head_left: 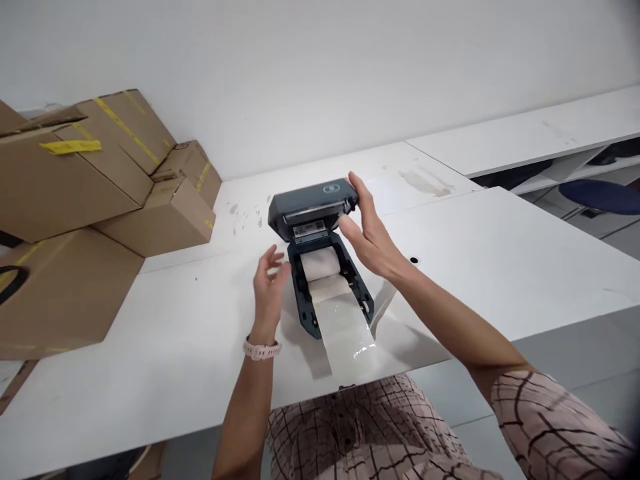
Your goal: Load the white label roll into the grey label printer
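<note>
A dark grey label printer [303, 303] stands on the white table with its lid [307, 202] tipped up and back. Inside its body lies a roll of white labels [320, 264], and a glossy label strip [345, 333] runs out over the front towards me. My right hand [369, 233] grips the right edge of the raised lid, thumb on the near side and fingers behind. Beside the printer's left wall, my left hand [270, 287] is held with bent, parted fingers and nothing in them. Whether its fingertips touch the casing I cannot tell.
Several cardboard boxes [60, 287] with yellow tape are piled at the left. The white table [465, 267] has a small dark hole [414, 260] right of the printer. A wall rises behind. Shelving [535, 175] and a dark blue seat [603, 197] are at the far right.
</note>
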`<state>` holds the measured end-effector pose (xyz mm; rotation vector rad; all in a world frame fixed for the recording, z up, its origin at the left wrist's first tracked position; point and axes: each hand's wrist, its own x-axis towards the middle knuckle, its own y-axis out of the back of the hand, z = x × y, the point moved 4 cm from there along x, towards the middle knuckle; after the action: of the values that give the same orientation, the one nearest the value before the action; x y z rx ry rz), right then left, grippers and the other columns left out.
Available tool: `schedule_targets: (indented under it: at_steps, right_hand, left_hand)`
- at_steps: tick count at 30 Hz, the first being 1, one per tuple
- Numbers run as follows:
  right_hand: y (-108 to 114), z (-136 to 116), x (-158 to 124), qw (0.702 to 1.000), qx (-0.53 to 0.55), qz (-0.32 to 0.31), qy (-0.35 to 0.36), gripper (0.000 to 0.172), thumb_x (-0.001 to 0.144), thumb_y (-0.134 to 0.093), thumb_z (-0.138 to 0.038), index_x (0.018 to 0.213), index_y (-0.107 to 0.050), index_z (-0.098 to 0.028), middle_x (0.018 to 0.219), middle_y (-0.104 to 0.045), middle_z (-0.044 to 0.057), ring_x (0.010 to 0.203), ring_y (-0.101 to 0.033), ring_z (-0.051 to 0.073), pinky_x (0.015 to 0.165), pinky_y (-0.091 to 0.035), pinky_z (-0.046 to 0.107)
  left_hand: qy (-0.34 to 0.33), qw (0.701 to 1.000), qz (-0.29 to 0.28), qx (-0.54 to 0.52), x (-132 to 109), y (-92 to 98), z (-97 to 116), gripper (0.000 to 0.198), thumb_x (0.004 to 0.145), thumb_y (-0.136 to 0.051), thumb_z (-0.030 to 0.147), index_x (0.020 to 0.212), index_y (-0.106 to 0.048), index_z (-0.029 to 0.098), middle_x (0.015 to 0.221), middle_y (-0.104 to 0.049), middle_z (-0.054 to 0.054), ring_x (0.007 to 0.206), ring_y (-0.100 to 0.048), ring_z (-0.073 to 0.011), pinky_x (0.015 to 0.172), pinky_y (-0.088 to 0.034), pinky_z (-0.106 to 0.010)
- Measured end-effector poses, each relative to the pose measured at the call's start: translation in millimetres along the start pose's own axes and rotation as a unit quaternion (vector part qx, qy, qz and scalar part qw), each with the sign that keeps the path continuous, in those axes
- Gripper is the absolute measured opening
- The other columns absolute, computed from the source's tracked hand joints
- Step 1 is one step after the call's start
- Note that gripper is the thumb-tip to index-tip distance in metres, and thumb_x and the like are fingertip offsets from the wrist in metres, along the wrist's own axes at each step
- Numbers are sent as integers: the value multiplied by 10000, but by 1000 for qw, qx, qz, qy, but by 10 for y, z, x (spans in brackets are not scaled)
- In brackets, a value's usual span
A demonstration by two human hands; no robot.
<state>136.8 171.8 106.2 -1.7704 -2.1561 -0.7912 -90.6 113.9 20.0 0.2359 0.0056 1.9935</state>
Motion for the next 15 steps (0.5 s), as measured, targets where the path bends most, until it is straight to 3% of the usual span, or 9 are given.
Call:
schedule_targets:
  at_steps: [3,6,11,13,15]
  right_hand:
    - [-61,45,380,1000,2,15,9,880,897,-568,-781,1636,-274,-407,1729,-280,-28,1617,-187,369,1294,-224,627]
    - [-108,153,702,1000,-4,16,21,892,890,-552,-798,1636,-260,-406,1714,-317,-17,1590,-266,364,1288,-229,634]
    - [-209,399,1118,999,-50,4,18,931,896,-454,-842,1644,-254,-327,1673,-397,70,1502,-430,371,1251,-295,655]
    - [-203,386,1177,995,-91,7,32,915,918,-417,-832,1650,-242,-313,1685,-376,88,1525,-398,387,1242,-289,679]
    - [-92,245,1173,984,-154,44,77,878,942,-399,-807,1655,-238,-321,1706,-335,85,1588,-270,408,1243,-255,703]
  left_hand:
    - [73,994,-50,66,-41,-76,-212,690,833,-758,496,1441,-570,230,985,-626,-31,874,-608,-180,804,-491,-321]
    - [81,990,-91,73,-124,-130,-274,753,829,-754,488,1487,-519,207,778,-482,45,742,-530,-156,734,-449,-293]
    - [78,991,-69,83,-121,-132,-278,716,825,-717,431,1469,-530,179,735,-416,62,687,-477,-147,685,-428,-281]
    - [76,991,-67,87,-111,-138,-293,716,824,-704,417,1474,-526,174,736,-411,63,687,-476,-146,687,-428,-281]
    - [76,990,-74,92,-111,-145,-310,720,835,-683,416,1490,-513,169,733,-413,63,691,-480,-149,689,-428,-284]
